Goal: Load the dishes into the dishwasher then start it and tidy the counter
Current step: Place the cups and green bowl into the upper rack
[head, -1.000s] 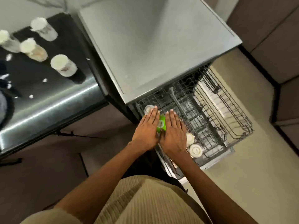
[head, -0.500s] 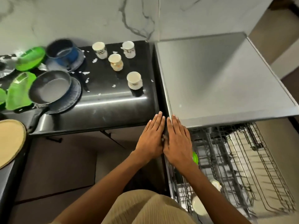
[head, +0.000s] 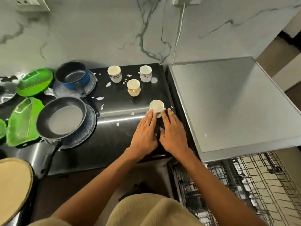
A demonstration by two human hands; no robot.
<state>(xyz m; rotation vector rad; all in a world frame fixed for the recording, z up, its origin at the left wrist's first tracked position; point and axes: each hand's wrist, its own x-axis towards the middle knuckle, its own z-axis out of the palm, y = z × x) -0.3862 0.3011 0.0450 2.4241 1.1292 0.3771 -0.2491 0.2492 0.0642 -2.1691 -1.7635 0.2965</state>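
Black counter [head: 114, 144] is sitting cluttered: frying pan [head: 63, 118], saucepan [head: 73, 75], green plates [head: 35, 82], paper scraps. Left hand [head: 144, 136] and right hand [head: 173, 136] are lying flat, fingers straight, flanking the nearest cup [head: 156, 107].

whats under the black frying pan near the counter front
The black frying pan sits on a dark speckled round plate; only the plate's right rim shows, the rest is covered.

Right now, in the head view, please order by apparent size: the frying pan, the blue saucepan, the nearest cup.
1. frying pan, largest
2. blue saucepan, smaller, though it stands farther from the camera
3. nearest cup, smallest, between the fingertips of the left hand and right hand
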